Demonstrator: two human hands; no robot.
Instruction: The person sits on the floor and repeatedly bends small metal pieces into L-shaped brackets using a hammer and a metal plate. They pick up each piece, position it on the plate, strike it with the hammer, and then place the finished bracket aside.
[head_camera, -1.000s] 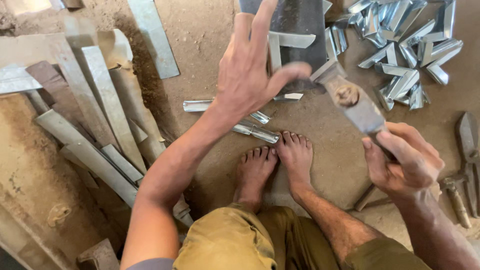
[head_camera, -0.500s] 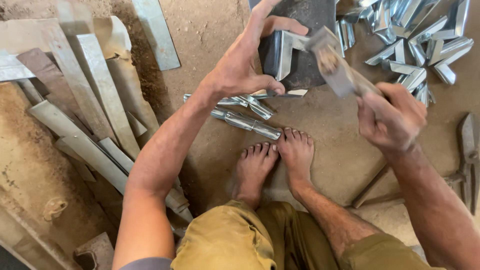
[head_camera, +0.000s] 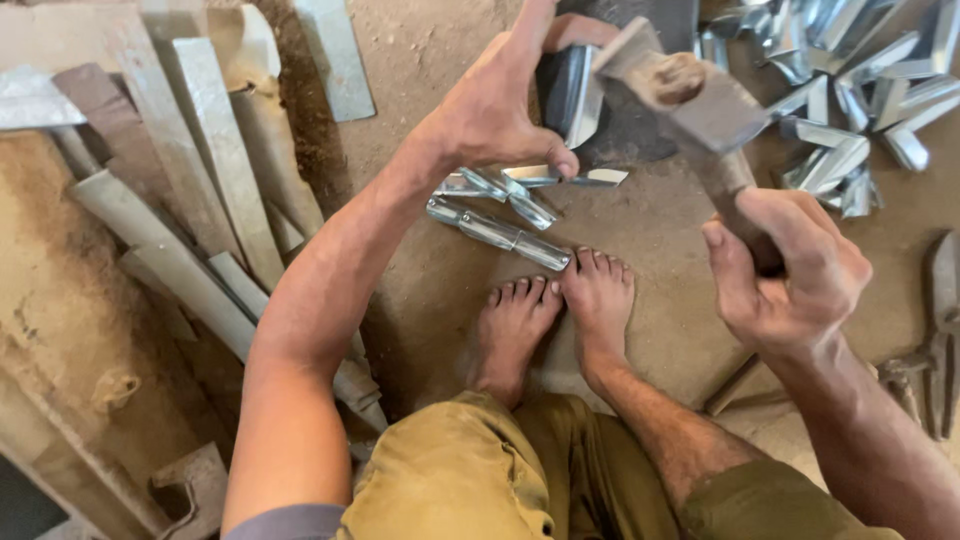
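Fingers (head_camera: 545, 150) of the left hand (head_camera: 490, 110) are pinching a bent metal strip (head_camera: 580, 90) on a dark block (head_camera: 640, 120); right hand (head_camera: 790, 270) is gripping a hammer (head_camera: 700, 100) tightly, with loose metal strips (head_camera: 860, 90) lying beside.

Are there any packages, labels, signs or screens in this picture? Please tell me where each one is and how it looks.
None of these is in view. There are only bare things: the left hand holds a bent shiny metal strip on a dark block, the right hand grips a wooden-handled hammer, and loose silver metal pieces lie on the dirt floor.
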